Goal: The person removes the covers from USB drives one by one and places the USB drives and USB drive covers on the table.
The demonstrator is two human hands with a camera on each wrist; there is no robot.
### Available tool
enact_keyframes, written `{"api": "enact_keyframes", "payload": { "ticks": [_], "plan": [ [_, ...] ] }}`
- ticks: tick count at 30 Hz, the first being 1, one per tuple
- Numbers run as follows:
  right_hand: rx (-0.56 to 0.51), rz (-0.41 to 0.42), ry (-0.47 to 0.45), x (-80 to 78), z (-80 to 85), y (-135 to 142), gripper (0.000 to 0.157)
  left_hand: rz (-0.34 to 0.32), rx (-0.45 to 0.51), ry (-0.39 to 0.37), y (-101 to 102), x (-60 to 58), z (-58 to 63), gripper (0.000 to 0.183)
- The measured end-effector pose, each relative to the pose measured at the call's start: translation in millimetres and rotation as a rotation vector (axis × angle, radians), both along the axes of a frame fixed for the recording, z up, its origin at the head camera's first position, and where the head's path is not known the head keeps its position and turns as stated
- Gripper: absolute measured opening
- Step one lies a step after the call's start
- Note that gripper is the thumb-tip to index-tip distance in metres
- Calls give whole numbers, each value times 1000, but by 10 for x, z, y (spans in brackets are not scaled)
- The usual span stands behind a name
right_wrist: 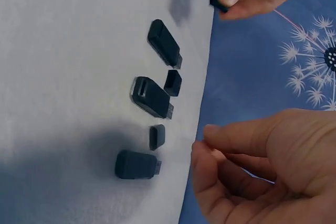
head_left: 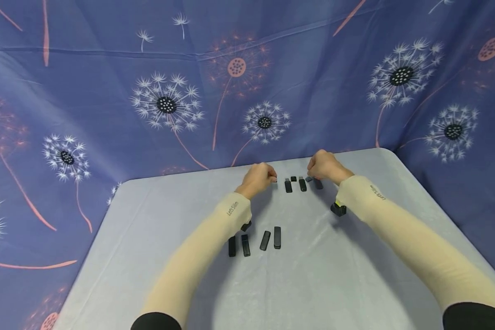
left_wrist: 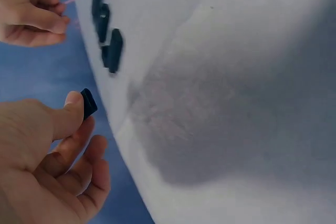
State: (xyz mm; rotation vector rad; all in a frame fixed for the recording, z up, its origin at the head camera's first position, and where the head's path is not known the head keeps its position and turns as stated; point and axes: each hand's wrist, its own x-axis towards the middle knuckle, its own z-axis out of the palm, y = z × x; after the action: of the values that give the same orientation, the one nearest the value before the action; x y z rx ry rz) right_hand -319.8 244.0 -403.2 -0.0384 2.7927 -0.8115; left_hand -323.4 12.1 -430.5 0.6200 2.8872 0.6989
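My left hand (head_left: 257,179), near the table's back edge, pinches a small black USB stick cap (left_wrist: 89,104) between thumb and forefinger. To its right, my right hand (right_wrist: 257,166) hovers over the back edge, thumb and forefinger tips close together, other fingers loosely curled, nothing visible between them. Below the right hand lie three black USB sticks with bare metal plugs toward the back edge: one on the left (right_wrist: 164,43), a middle one (right_wrist: 151,97) and a right one (right_wrist: 137,164). Two loose caps lie beside them, one (right_wrist: 173,83) between left and middle, another (right_wrist: 157,137) between middle and right.
Nearer the front, several black sticks lie in a loose row, among them one (head_left: 277,238) at its right end; the left sleeve (head_left: 231,211) passes close by the others. A patterned blue cloth (head_left: 264,82) hangs behind the white table (head_left: 156,220).
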Motion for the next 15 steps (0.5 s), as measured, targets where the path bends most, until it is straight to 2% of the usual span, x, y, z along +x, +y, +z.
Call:
{"api": "enact_keyframes", "payload": {
  "ticks": [5,15],
  "plan": [
    [41,55,36,18,-65,-46,23,46,-95,-10,78,-55,-149,14],
    [97,110,72,-8,-216,-64,26,73,-117,16,185,-139,-281,18]
  ]
}}
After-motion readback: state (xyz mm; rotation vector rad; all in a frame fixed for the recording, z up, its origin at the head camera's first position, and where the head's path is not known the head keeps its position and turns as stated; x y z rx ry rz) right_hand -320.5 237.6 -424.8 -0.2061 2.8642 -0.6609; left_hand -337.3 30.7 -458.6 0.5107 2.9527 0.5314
